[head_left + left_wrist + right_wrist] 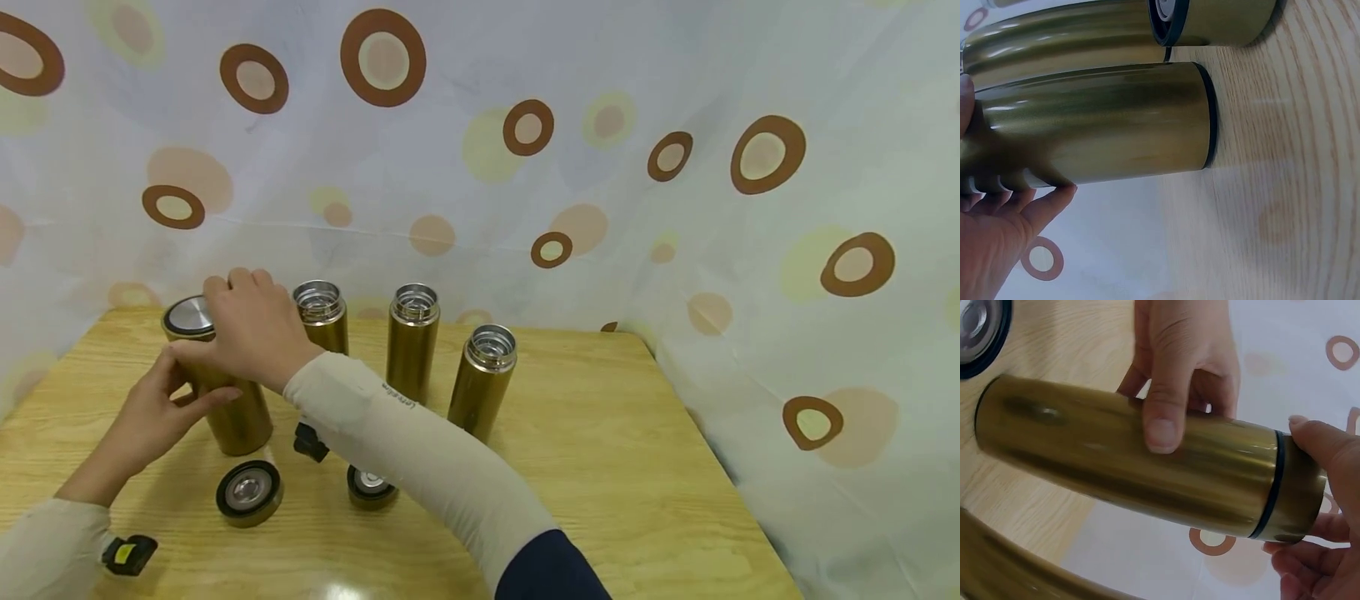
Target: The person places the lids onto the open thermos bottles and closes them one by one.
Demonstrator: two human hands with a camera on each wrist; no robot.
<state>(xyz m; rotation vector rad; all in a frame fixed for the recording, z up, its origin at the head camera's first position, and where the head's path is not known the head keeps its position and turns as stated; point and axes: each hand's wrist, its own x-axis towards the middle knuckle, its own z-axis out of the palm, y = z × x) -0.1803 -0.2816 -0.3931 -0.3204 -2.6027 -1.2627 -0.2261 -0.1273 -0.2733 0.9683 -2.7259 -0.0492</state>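
Note:
At the left of the head view, a gold thermos with its lid on top tilts slightly. My left hand grips the thermos body, the thumb lying across its near side in the right wrist view. From above, my right hand holds the lid; thumb and fingers curl round its gold rim. In the left wrist view the black base shows by the wooden tabletop. Two loose lids, one left and one right, lie in front, the right one partly behind the right sleeve.
Three open gold thermoses stand on the wooden table: one behind the right hand, one in the middle and one farther right. A patterned curtain hangs behind and along the right side.

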